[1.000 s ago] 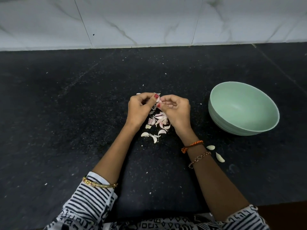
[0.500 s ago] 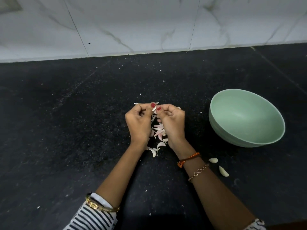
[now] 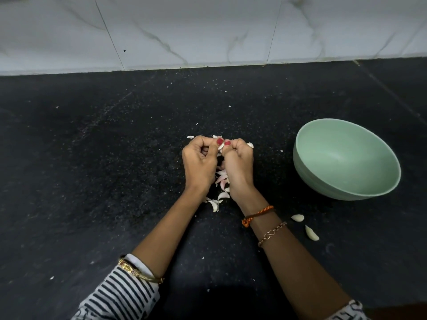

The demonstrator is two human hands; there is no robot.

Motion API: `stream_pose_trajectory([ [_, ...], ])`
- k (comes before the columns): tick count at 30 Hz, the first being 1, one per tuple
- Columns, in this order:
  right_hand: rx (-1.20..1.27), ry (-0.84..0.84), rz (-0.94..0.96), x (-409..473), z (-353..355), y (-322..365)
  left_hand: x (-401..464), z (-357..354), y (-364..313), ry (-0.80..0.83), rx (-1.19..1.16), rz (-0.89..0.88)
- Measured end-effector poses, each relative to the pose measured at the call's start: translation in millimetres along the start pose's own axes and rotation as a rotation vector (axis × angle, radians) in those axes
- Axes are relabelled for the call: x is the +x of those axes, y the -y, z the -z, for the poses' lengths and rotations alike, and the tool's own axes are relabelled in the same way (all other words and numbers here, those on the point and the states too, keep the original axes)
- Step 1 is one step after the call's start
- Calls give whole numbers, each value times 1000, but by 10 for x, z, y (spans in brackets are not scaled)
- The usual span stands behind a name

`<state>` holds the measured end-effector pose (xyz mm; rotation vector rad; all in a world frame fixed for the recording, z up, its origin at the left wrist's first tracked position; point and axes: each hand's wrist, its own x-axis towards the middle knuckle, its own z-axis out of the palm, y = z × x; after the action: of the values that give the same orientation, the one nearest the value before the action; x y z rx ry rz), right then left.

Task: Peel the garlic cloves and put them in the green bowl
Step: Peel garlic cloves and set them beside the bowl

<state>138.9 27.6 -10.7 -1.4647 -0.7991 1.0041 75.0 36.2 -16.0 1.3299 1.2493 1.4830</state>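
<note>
We pinch one garlic clove between both hands over the black counter.

Our left hand point(image 3: 199, 163) and right hand point(image 3: 238, 166) have their fingers curled in, thumbs meeting on the garlic clove point(image 3: 221, 146), nipping it from both sides. Garlic skins point(image 3: 220, 179) lie below our wrists at 6 o'clock. The green bowl point(image 3: 346, 159) stands at 3 o'clock, well apart from our hands, and two peeled cloves point(image 3: 297, 217) lie at 5 o'clock beside our right forearm.
</note>
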Motion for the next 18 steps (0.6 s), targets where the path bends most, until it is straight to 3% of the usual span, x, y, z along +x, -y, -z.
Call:
stream_pose_trajectory([
  [10, -25, 91, -108, 79, 82, 103, 28, 13, 26, 14, -132, 123],
  [15, -13, 12, -7, 59, 125, 74, 85, 76, 32, -4, -186, 189],
  [18, -314, 23, 206, 46, 140, 13, 79, 80, -6, -12, -155, 144],
])
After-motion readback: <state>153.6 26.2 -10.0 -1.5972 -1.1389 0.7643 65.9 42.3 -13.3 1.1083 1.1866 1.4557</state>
